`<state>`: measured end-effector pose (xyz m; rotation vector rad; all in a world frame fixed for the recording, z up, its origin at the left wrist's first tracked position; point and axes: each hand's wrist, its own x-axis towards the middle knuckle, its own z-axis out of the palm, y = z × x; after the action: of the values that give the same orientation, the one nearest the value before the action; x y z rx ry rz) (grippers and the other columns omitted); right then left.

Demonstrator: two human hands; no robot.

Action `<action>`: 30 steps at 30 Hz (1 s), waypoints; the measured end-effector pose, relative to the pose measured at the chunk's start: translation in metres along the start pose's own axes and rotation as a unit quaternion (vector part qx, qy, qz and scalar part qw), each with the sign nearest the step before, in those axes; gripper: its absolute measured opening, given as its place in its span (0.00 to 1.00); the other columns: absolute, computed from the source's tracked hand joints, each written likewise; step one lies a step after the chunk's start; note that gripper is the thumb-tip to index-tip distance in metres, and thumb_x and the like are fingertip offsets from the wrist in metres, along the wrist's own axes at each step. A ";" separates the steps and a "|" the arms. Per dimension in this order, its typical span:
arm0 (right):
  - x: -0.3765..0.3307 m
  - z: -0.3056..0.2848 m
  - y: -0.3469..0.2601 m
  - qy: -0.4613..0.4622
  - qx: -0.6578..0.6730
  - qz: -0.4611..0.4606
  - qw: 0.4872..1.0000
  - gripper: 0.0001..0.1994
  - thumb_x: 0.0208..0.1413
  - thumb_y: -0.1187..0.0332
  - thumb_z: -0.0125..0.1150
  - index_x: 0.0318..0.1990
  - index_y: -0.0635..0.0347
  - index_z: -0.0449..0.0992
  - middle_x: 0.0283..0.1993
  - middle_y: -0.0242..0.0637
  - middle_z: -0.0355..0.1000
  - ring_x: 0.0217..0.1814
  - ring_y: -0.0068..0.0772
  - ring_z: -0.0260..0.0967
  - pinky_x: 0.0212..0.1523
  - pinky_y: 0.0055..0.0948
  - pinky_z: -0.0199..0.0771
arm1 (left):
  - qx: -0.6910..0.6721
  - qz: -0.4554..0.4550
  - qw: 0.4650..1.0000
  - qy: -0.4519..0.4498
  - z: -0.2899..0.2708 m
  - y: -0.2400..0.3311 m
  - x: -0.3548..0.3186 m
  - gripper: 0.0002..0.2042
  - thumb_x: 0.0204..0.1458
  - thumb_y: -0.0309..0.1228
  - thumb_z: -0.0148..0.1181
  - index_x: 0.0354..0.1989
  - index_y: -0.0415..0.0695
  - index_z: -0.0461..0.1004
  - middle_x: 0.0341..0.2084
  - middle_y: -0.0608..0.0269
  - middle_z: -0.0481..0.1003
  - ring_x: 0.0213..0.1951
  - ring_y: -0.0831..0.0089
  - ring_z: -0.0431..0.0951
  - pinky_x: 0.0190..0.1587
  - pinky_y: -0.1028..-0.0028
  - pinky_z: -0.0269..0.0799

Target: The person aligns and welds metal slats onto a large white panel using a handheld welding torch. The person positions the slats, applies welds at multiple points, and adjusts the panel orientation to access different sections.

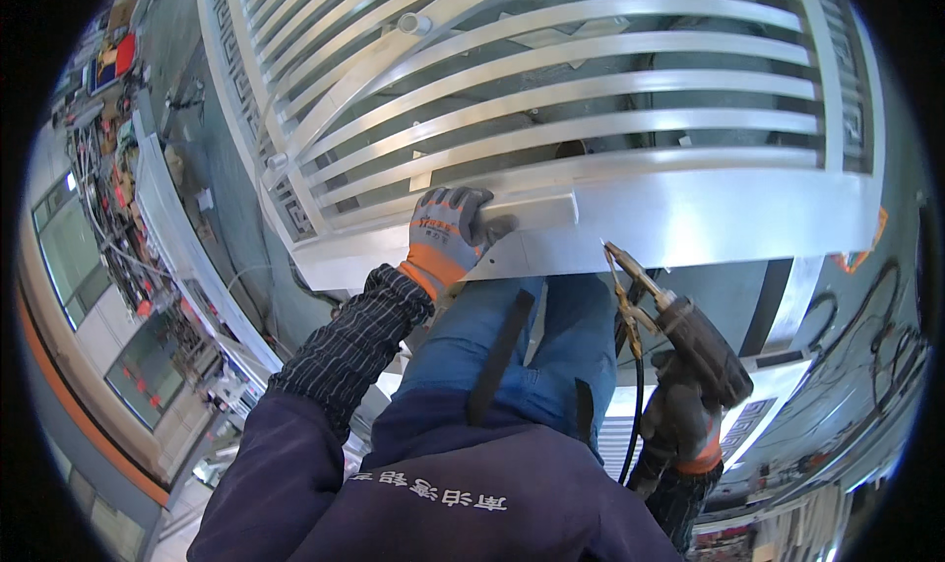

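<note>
My left hand point(451, 229), in a grey and orange work glove, is closed round the near end of a short silver metal bar point(541, 211). That bar lies along the wide bottom rail point(709, 206) of a large slatted metal gate panel point(591, 80). In my gloved right hand point(679, 414) is a dark welding gun point(701, 345), gripped by its handle. The gun's brass nozzle points up and left, its tip close to the rail's near edge, a little right of the bar. A thin wire guide runs beside the nozzle, and a black cable hangs below it.
A diagonal flat bar with a round stub point(413, 24) crosses the panel's slats. Cluttered shelves of parts point(108, 198) line the left side. Black cables point(856, 316) loop over the green floor at right, near an orange object point(862, 252). More metal frames point(758, 395) stand at lower right.
</note>
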<state>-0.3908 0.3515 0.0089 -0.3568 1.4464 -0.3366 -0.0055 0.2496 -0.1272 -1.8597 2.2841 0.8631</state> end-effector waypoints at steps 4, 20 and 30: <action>0.003 0.014 0.041 -0.042 0.080 -0.002 0.996 0.23 0.62 0.55 0.60 0.57 0.62 0.72 0.32 0.30 0.72 0.26 0.21 0.69 0.27 0.24 0.70 | 0.041 0.057 0.996 0.054 0.004 0.002 -0.003 0.21 0.59 0.52 0.60 0.44 0.44 0.78 0.38 0.50 0.79 0.42 0.50 0.79 0.46 0.53 0.72; 0.031 0.172 0.160 -0.035 0.348 -0.191 0.917 0.11 0.60 0.68 0.65 0.48 0.61 0.76 0.31 0.30 0.73 0.26 0.22 0.71 0.26 0.25 0.72 | 0.067 0.038 0.996 0.044 0.042 -0.032 -0.011 0.33 0.65 0.59 0.45 0.54 0.36 0.74 0.48 0.38 0.76 0.50 0.40 0.76 0.54 0.52 0.71; 0.055 0.198 0.184 -0.068 0.430 -0.188 0.880 0.16 0.60 0.68 0.65 0.55 0.60 0.74 0.32 0.29 0.73 0.26 0.21 0.71 0.24 0.24 0.71 | 0.041 -0.033 0.999 0.009 0.039 -0.016 -0.010 0.24 0.69 0.49 0.44 0.60 0.43 0.70 0.50 0.46 0.77 0.49 0.52 0.79 0.51 0.61 0.73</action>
<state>-0.1866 0.5002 -0.1021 0.0770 0.9530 -1.1947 0.0003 0.2741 -0.1616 -1.9038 2.2182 0.7369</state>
